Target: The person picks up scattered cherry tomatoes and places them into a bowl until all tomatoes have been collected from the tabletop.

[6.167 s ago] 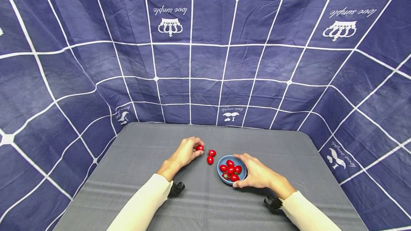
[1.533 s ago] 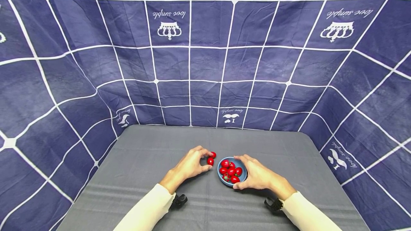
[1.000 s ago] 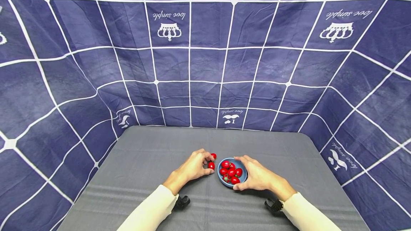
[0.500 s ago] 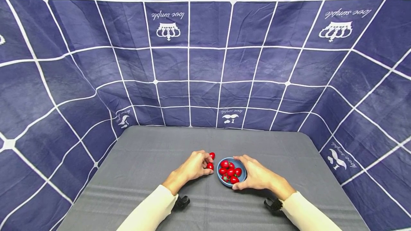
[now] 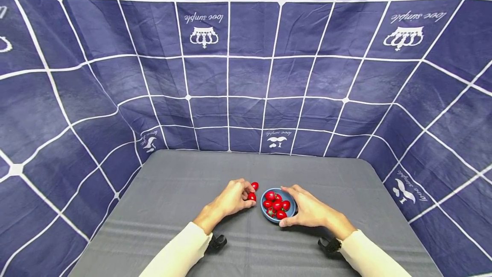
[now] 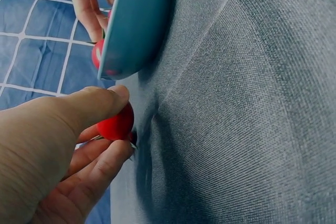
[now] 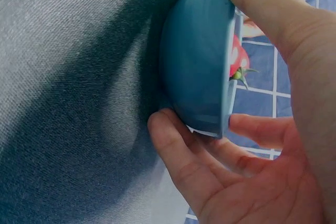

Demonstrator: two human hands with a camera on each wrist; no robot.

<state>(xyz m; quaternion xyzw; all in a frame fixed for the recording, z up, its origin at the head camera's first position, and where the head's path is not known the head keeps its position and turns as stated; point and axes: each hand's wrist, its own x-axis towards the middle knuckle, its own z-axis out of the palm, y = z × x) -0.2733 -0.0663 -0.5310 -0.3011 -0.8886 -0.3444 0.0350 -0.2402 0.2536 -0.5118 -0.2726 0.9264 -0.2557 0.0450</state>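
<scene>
My left hand (image 5: 232,198) pinches a red cherry tomato (image 6: 116,124) between thumb and fingers, low over the cloth and just left of the bowl. A second loose cherry tomato (image 5: 255,186) lies right behind it, close to the fingertips. The small round blue bowl (image 5: 293,208) holds several cherry tomatoes (image 5: 277,205), some with green stems. Curled round the bowl's right side, my right hand (image 5: 309,210) holds it with the thumb at the near rim and the fingers at the far side. In the right wrist view the bowl (image 7: 197,61) stands upright on the cloth.
Grey cloth (image 5: 184,174) covers the table, with a few shallow creases. Dark blue curtains (image 5: 246,76) with white grid lines stand behind it and at both sides. A black wrist strap (image 5: 217,243) sits on each forearm.
The tomato held 6.2 seconds ago has left my left hand, and the bowl holds one more. The hand has since moved right and taken hold of another tomato. My right hand stays at the bowl.
</scene>
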